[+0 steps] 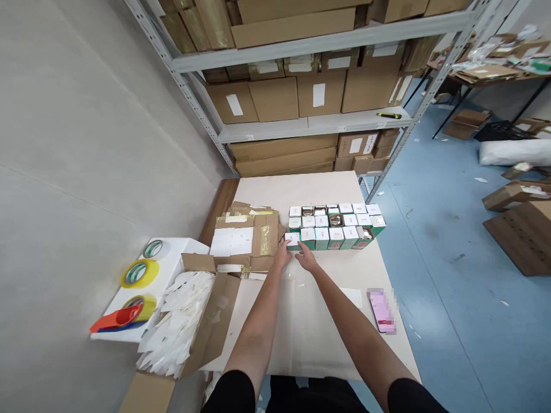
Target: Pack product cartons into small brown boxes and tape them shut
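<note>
White and green cartons point(321, 236) stand packed in rows on the pale surface point(318, 350), and the box at the near left corner point(293, 236) lies just beyond the fingers of both hands, right at their tips. The left hand point(282, 256) is at its left near side, with fingertips seemingly touching; the right hand point(307, 260) is at its right near side, so the box sits between the two, and neither hand is clearly nearer. On the right hand the finger and thumb stand a little apart with nothing visible between them; whether the left fingers press on the box or only rest against it, I cannot tell. The rows run longest from left to right, across the line of the forearms, but the box's own long axis is hard to judge from above. Its right side adjoins the next carton in the near row, while on its left the brown cardboard box point(266, 235) lies just beside the left fingers
</note>
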A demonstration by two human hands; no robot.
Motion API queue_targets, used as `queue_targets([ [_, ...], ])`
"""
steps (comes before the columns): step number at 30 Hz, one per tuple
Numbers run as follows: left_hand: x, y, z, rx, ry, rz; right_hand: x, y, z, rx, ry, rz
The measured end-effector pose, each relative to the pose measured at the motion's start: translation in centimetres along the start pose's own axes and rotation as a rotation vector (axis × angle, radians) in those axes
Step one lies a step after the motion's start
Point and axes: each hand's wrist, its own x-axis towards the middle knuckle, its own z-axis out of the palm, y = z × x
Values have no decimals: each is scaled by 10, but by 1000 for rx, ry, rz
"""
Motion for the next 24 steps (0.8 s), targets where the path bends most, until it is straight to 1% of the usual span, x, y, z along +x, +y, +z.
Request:
queue_targets([
  [2,-6,-4,-1,-14,-5,19,11,4,10,22,-48,18],
  [5,-13,-8,-3,-46,-23,9,19,12,20,37,-35,3],
  [8,-18,-12,-1,-102,-18,-36,18,18,24,37,11,4],
  [11,-27,-18,6,-143,-4,-30,7,23,24,58,51,19],
  [14,-43,-26,15,-135,17,-1,-11,29,26,55,92,48],
  [17,-65,-34,21,-107,19,10,-37,37,29,21,89,67],
  [20,-90,-42,22,-119,6,36,-69,42,33,-16,93,62],
  [24,-128,-53,17,-175,-47,61,-116,38,43,-45,174,49],
])
